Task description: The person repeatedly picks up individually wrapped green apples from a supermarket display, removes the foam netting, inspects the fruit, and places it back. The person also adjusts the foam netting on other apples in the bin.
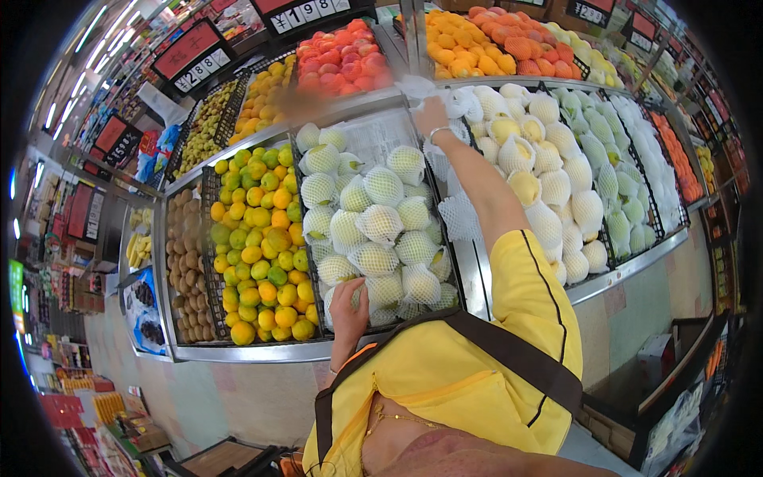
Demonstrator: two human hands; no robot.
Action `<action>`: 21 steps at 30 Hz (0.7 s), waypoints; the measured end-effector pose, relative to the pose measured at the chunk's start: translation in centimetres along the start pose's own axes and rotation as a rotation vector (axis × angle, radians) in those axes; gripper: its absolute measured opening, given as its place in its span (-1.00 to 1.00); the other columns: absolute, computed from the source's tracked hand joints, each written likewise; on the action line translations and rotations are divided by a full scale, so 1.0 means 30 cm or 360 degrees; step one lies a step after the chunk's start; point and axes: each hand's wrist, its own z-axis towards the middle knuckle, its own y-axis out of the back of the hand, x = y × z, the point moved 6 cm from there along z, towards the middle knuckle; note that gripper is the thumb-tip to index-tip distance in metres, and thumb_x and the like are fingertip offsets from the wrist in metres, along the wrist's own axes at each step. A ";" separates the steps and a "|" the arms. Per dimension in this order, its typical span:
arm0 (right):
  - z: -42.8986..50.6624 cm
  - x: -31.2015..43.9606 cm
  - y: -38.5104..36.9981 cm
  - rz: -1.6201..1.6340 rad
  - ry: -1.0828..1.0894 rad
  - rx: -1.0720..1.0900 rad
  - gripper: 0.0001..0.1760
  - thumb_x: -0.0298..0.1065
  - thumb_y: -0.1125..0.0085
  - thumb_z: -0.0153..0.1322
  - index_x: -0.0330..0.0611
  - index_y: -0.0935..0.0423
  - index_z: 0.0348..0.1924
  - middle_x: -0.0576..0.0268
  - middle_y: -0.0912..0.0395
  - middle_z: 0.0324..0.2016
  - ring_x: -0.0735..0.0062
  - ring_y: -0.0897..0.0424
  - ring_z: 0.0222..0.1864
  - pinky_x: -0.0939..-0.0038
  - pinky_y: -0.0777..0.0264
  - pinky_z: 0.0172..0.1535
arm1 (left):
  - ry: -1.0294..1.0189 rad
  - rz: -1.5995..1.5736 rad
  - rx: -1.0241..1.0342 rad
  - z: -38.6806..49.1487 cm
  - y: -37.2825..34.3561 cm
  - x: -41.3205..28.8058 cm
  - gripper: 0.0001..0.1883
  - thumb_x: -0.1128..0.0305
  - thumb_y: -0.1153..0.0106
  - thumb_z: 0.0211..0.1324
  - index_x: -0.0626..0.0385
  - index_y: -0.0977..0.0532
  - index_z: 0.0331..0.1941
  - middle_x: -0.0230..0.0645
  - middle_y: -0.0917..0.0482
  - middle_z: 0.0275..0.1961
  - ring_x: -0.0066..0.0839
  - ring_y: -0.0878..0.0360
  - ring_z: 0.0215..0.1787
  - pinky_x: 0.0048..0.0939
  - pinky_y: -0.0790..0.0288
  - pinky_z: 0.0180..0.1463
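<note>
My right arm reaches far across the display. My right hand [431,116] is at a bunch of white foam netting or thin plastic [417,87] by the upper rail; its fingers are partly hidden, so a grip on it cannot be made out. Loose foam fruit nets [460,217] lie in the gap below that arm. My left hand [349,311] rests at the front of a crate of pale green, pear-like fruit in foam nets [377,223], thumb apart from the fingers, nothing held. Printed paper [378,134] lines the crate's bare back part.
Green-orange citrus [260,238] and kiwifruit [186,262] stand to the left. Right of my arm are pale yellow netted fruit [539,161] and green netted fruit [617,173]. A metal rim [256,353] borders the front. Price signs [191,55] hang above.
</note>
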 end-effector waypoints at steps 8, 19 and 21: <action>0.136 -0.078 0.101 0.0053 0.0073 0.0301 -0.15 -0.14 -0.07 0.31 -0.01 0.08 0.40 -0.09 -0.58 -0.15 -0.02 -0.60 -0.14 0.07 -0.45 -0.07 | 0.0082 -0.0018 0.0165 0.021 -0.129 0.016 -0.84 0.49 -0.17 0.10 0.20 -0.55 -0.20 -0.12 -0.61 -0.22 -0.13 -0.58 -0.16 -0.26 -0.43 -0.08; 0.252 -0.063 -0.115 -0.0189 -0.0049 0.0502 -0.61 -0.24 -0.03 0.33 -0.16 -0.52 -0.02 -0.08 -0.60 -0.15 0.05 -0.60 -0.08 0.14 -0.46 -0.03 | 0.0134 -0.0015 0.0268 0.114 -0.176 0.048 -0.86 0.50 -0.17 0.14 0.22 -0.56 -0.21 -0.15 -0.63 -0.24 -0.26 -0.63 -0.26 -0.36 -0.48 -0.19; 0.235 -0.056 -0.111 -0.0222 -0.0035 0.0492 -0.69 -0.27 -0.02 0.32 -0.15 -0.62 -0.17 -0.07 -0.63 -0.21 0.06 -0.62 -0.11 0.14 -0.48 -0.06 | 0.0147 -0.0060 0.0270 0.121 -0.182 0.047 -0.86 0.51 -0.17 0.13 0.22 -0.56 -0.21 -0.17 -0.63 -0.27 -0.29 -0.63 -0.30 -0.37 -0.49 -0.22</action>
